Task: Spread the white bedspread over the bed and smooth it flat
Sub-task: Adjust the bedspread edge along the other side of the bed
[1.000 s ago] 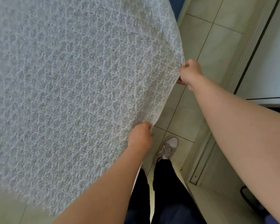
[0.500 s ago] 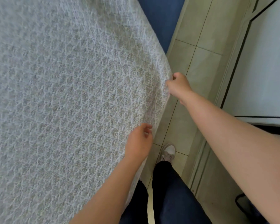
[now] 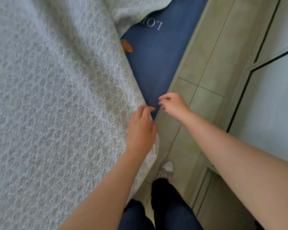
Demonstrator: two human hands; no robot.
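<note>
The white bedspread (image 3: 56, 113) lies across the bed, filling the left and middle of the view, its honeycomb weave running right up to the bed's right-hand edge. It isn't flat up top: a long ridge slants down from the upper middle, and a loose fold bunches at the upper edge. Beyond its border a wedge of blue sheet (image 3: 158, 63) is bare, narrowing to a point down by the hands, with pale lettering near the top partly tucked under the fold and a small orange shape (image 3: 126, 45) poking out right at the bedspread's edge. Down at that point, the left hand (image 3: 140, 130) rests over the bedspread's border, fingers loosely curled and parted, tips at the very edge; whether they pinch any cloth, I can't tell, but nothing looks clamped. Just beside it, the right hand (image 3: 172, 104) hovers above the tip of the blue wedge and the floor, fingers bent and spread, holding nothing, clear of the bedspread. Below the left wrist the bedspread's corner drapes off the side of the bed. Further out, beige floor tiles (image 3: 211, 52) run alongside the bed, a pale shoe (image 3: 166, 168) stands on them below dark trouser legs (image 3: 170, 205), and a light cabinet front (image 3: 273, 103) with dark seams fills the right.
</note>
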